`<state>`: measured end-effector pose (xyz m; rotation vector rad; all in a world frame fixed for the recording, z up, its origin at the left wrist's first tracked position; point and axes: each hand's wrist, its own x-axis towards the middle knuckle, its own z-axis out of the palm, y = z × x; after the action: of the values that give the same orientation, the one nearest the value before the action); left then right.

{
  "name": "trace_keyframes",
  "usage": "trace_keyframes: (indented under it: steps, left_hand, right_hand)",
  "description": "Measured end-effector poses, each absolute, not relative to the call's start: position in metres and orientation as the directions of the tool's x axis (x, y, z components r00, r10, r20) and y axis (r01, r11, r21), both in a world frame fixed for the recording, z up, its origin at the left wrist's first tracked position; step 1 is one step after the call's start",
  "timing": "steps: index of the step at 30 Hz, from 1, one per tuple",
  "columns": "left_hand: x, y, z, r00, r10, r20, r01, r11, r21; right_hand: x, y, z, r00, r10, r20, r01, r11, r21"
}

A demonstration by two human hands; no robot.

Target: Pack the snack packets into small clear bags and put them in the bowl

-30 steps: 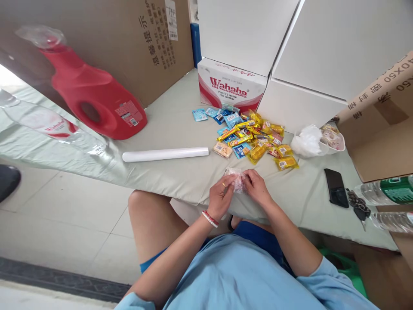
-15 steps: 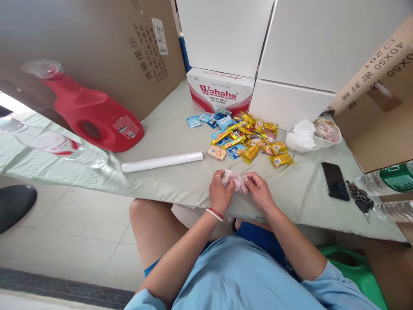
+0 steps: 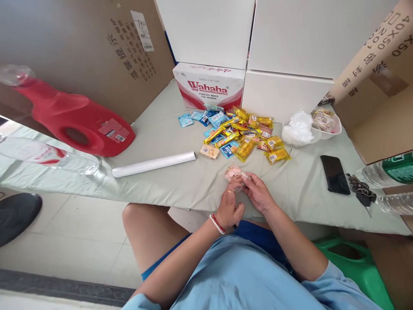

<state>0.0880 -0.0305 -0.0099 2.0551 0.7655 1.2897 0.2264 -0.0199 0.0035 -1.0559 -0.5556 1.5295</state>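
Observation:
My left hand (image 3: 229, 206) and my right hand (image 3: 258, 192) meet at the near edge of a table covered in pale green cloth (image 3: 167, 181). Between their fingertips they pinch a small clear packet with a pinkish snack inside (image 3: 232, 172), held just above the cloth. A pile of small snack packets (image 3: 240, 133), yellow, blue and orange, lies a short way beyond the hands. My left wrist wears a red and white bead bracelet.
A white paper roll (image 3: 154, 164) lies left of the pile. A red jug (image 3: 75, 122) and clear bottle (image 3: 48, 155) lie far left. A Wahaha box (image 3: 208, 86), white boxes and cardboard stand behind. A white bowl (image 3: 325, 125), phone (image 3: 334, 174), keys (image 3: 360, 191) and bottles sit right.
The hands have shifted the packet forward onto the cloth's edge, and the left hand has dropped lower beneath it. The camera has tilted and swung a little right.

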Motion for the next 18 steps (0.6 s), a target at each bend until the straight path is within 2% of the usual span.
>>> trace_keyframes:
  steps: [2,4,7,10,12,14,16,18]
  left_hand:
    - [0.077,-0.031,0.002,0.335,0.759,0.558,0.158,-0.629,0.761]
    - [0.058,-0.028,0.011,0.282,0.785,0.552,0.258,-0.616,0.744]
    - [0.018,-0.018,0.009,0.201,0.815,0.544,0.53,-0.557,0.639]
    - [-0.018,-0.007,-0.009,0.233,0.831,0.505,0.753,-0.483,0.447]
    - [-0.029,-0.005,-0.021,0.309,0.792,0.527,0.813,-0.508,0.286]
    - [-0.029,-0.006,-0.028,0.375,0.734,0.567,0.825,-0.542,0.156]
    - [-0.024,-0.007,-0.03,0.389,0.701,0.598,0.834,-0.544,0.095]
    - [-0.02,-0.008,-0.028,0.377,0.696,0.611,0.842,-0.532,0.087]
  right_hand:
    - [0.229,-0.02,0.002,0.029,0.942,-0.334,-0.516,-0.272,-0.812]
    - [0.235,-0.022,0.0,0.032,0.939,-0.342,-0.497,-0.282,-0.821]
    - [0.265,-0.024,0.001,0.157,0.952,-0.262,-0.399,-0.182,-0.899]
    - [0.335,-0.012,0.014,0.408,0.908,-0.095,-0.262,0.017,-0.965]
    - [0.403,0.011,0.03,0.598,0.801,0.024,-0.164,0.152,-0.975]
    - [0.476,0.046,0.049,0.755,0.648,0.102,-0.07,0.235,-0.969]
    - [0.544,0.085,0.066,0.853,0.511,0.104,0.028,0.155,-0.988]
    - [0.596,0.119,0.08,0.893,0.417,0.169,0.206,-0.045,-0.978]
